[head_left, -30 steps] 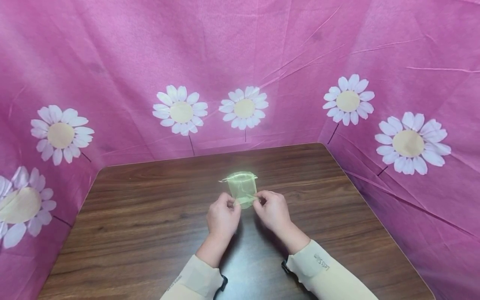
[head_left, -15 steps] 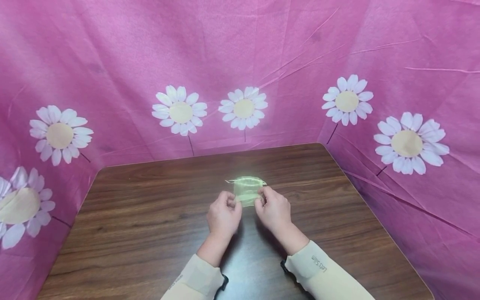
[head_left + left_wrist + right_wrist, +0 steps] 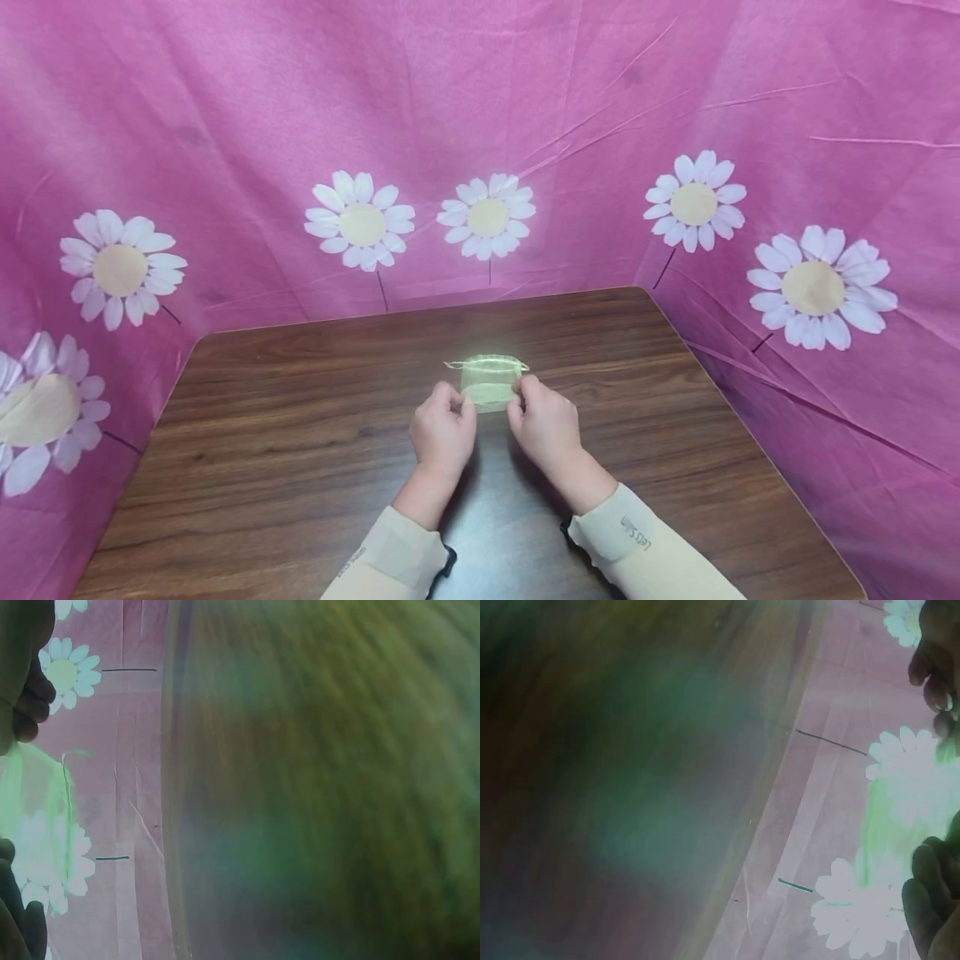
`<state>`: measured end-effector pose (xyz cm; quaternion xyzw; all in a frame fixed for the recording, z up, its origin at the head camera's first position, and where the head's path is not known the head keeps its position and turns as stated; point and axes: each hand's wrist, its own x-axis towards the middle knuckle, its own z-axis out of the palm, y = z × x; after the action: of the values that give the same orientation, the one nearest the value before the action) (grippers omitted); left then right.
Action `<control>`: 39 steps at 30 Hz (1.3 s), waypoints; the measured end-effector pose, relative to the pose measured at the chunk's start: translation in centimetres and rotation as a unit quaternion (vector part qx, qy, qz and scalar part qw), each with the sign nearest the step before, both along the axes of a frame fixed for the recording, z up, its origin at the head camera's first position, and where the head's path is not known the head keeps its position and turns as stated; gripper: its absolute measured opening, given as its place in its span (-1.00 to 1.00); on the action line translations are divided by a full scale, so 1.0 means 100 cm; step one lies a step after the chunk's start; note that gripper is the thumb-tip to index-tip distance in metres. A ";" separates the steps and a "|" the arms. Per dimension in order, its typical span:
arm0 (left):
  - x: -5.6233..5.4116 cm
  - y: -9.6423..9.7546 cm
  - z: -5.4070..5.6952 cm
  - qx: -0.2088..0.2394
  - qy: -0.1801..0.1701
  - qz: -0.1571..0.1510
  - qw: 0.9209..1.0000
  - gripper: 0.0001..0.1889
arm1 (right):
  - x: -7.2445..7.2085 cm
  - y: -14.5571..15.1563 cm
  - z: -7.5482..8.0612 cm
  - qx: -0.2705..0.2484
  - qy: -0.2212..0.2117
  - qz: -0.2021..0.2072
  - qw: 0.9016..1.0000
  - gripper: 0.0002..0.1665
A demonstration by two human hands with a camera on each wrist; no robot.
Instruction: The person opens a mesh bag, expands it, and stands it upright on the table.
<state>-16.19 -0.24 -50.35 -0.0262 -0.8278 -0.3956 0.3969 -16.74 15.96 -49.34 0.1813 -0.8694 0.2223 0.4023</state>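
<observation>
A small sheer green drawstring pouch (image 3: 491, 385) is held above the table between both hands, its drawstring end away from the person. Thin cord ends stick out on both sides there. My left hand (image 3: 442, 429) pinches the pouch's near left corner between thumb and fingers. Opposite it, my right hand (image 3: 547, 421) pinches the right side. A paler band crosses the lower half, where the fabric overlaps itself. In the left wrist view the pouch (image 3: 37, 795) spans the gap between the two hands, and curtain flowers show through it. The right wrist view catches only part of the pouch (image 3: 881, 825).
The brown wood-grain table (image 3: 300, 433) runs back to a pink curtain (image 3: 480, 100) printed with white daisies, which surrounds its far and side edges. Both forearms wear light sleeves (image 3: 626, 529) with dark straps at the wrists.
The pouch looks shorter and wider than a second ago, with a broad pale band across it. My right fingers have shifted slightly up its side; the left hand has barely moved.
</observation>
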 end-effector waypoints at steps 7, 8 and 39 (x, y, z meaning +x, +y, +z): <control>-0.002 0.000 0.001 0.030 0.024 -0.005 0.999 -0.88 | -0.004 0.000 -0.003 0.012 0.085 0.018 0.996 -0.71; -0.002 0.000 0.000 0.032 0.027 -0.006 0.999 -0.89 | -0.004 0.000 -0.003 0.013 0.090 0.021 0.996 -0.70; -0.006 -0.002 0.000 0.022 0.126 -0.059 0.990 -0.92 | -0.005 0.001 0.002 0.033 0.104 0.035 0.993 -0.66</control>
<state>-16.79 -0.46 -50.32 -0.1153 -0.7593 -0.4303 0.4744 -17.21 16.01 -49.10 0.2466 -0.8226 0.1873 0.4769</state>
